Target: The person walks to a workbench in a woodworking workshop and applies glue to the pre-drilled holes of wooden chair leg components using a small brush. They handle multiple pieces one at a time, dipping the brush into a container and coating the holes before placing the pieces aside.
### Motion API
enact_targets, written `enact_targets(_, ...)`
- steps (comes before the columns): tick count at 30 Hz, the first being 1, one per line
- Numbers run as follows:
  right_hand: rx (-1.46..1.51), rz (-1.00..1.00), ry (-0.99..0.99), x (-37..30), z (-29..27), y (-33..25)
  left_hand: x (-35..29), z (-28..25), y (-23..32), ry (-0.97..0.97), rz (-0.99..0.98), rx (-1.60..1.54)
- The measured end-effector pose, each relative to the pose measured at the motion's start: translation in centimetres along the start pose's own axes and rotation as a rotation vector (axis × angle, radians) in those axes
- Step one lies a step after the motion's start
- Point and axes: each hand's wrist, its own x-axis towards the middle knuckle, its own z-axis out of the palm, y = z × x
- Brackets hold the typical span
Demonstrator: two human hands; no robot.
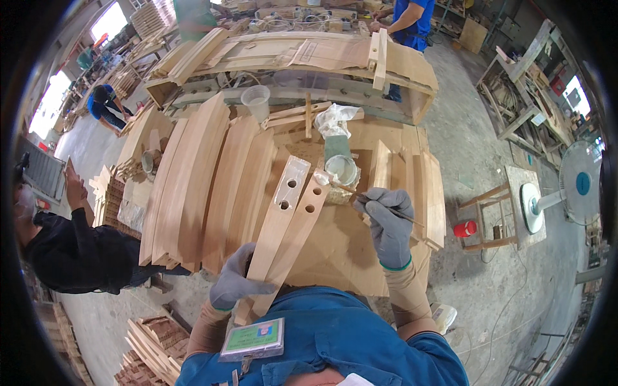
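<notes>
My left hand point(237, 282), in a grey glove, is closed round the near ends of two pale wooden slats point(275, 226) lying side by side. Each slat has two round holes near its far end. White, glue-like paste coats the left slat's end around its holes. In my gloved right hand point(391, 226) I pinch a thin stick-handled brush point(347, 188). Its white-coated tip touches the far end of the right slat point(305, 222). Just beyond the brush stands a small tub of white paste point(342, 170), with a green flat piece point(337, 145) at its far side.
Curved wooden boards point(193, 186) stand stacked left on the cardboard-covered table point(335, 257); more boards point(432, 193) stand right. A plastic cup point(256, 101) and crumpled white plastic point(336, 119) lie beyond. A person in black point(80, 238) is at left. A fan point(576, 180) stands far right.
</notes>
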Motion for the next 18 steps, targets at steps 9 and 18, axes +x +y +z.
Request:
enact_targets(9, -0.154, -0.025, -0.080, -2.7, 0.3, -0.4, -0.5, 0.1, -0.1, 0.004, -0.025, -0.016)
enact_targets(18, -0.255, 0.061, -0.059, 0.1, 3.7, -5.2, -0.7, -0.1, -1.0, 0.002, 0.004, -0.041)
